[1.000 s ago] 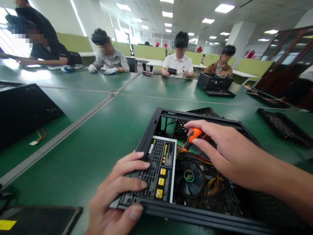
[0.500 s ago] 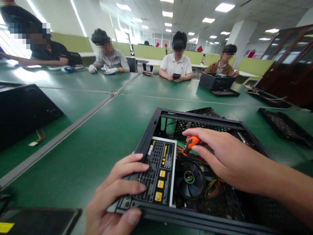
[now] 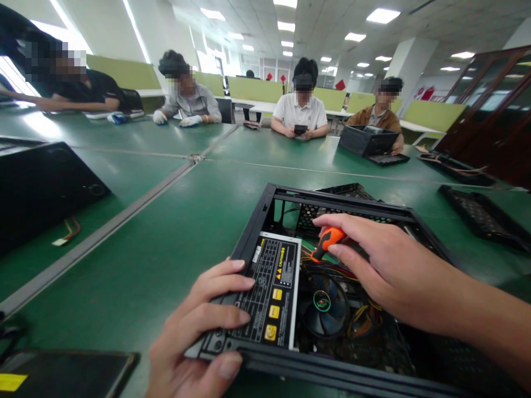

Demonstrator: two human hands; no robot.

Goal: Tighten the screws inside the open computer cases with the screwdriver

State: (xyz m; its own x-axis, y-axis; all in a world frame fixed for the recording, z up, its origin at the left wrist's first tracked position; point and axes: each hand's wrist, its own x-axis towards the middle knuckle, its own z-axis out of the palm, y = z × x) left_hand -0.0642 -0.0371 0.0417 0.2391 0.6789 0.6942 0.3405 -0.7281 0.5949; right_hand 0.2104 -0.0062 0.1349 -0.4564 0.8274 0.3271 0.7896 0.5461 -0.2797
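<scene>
An open black computer case (image 3: 332, 376) lies on the green table, its inside facing up. My left hand (image 3: 203, 326) grips the case's near left corner, fingers over the edge beside the labelled power supply (image 3: 269, 293) and thumb on the near rail. With my right hand (image 3: 385, 260) I hold an orange and black screwdriver (image 3: 329, 241) by its handle, thumb and fingers closed round it. The handle leans over the coloured cables, just beyond the round cooling fan (image 3: 322, 303). Its tip is hidden down inside the case.
Black panels lie at the left (image 3: 45, 193), the near left (image 3: 70, 373) and the right (image 3: 485, 218) of the table (image 3: 166, 221). Across it sit several people, one behind another black case (image 3: 367, 141). A loose connector (image 3: 60, 241) hangs by the left panel.
The screwdriver handle has tilted slightly to the right in my right hand. Across the table, the person at the far case has lowered a hand beside it. My left hand keeps its hold.
</scene>
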